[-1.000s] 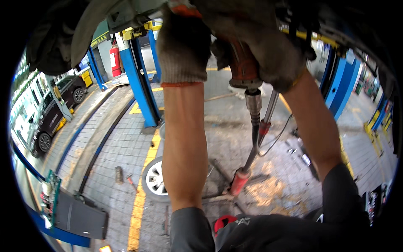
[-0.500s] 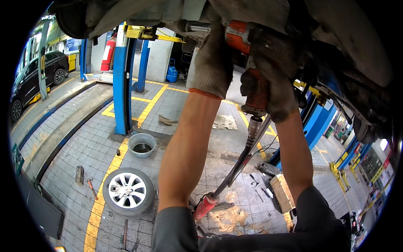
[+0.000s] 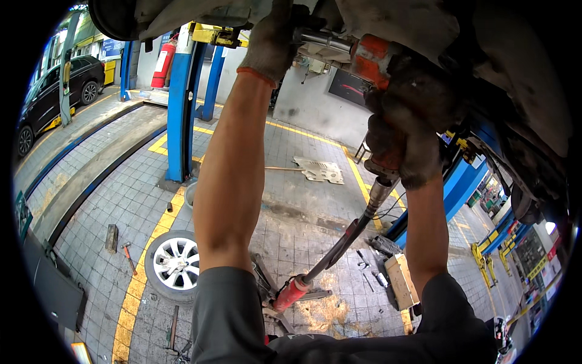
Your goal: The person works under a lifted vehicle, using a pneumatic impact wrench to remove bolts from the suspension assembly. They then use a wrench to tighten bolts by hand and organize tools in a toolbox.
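In shadow at two o'clock, my right hand [image 3: 413, 136] looks murky; the floor [image 3: 103, 212] is evenly lit, glare [image 3: 550, 227] whitens three o'clock, straight edges bow.

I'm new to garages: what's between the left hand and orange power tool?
The head view shows a shiny metal rod between the left hand and power tool.

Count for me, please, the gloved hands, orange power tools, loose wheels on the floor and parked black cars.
Gloved hands, left hand and right hand: 2
Orange power tools: 1
Loose wheels on the floor: 1
Parked black cars: 1
Total: 5
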{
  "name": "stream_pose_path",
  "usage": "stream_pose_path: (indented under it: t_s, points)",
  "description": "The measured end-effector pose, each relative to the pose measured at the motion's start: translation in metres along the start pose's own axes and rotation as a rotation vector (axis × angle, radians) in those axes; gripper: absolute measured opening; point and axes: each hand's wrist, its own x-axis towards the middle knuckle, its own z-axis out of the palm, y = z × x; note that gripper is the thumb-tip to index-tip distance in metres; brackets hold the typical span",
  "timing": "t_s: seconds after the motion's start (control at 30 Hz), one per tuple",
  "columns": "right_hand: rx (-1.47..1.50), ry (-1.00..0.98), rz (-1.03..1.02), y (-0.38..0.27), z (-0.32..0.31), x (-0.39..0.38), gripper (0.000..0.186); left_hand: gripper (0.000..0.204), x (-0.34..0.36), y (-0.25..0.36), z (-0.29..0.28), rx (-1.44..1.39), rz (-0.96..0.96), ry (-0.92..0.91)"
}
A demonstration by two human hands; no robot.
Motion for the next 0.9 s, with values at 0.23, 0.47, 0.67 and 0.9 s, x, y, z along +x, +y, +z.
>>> stream_pose_path:
  t_s: [0.23,0.47,0.67,0.9]
  points:
    - [0.053,0.025,-0.039,0.001,-0.002,0.006,0.031,0.034,-0.002,0.003,0.005,0.03,0.048,0.059]
    - [-0.129,0.083,-0.142,0.0,0.003,0.005,0.031,0.033,0.0,0.002,0.006,-0.006,0.055,0.044]
    - [-0.12,0.028,-0.119,0.009,0.002,0.001,0.027,0.034,-0.007,0.003,0.009,-0.032,0.079,-0.017]
    - [-0.173,0.106,-0.186,0.009,0.019,-0.007,0.031,0.041,-0.005,-0.001,0.009,0.033,0.04,0.037]
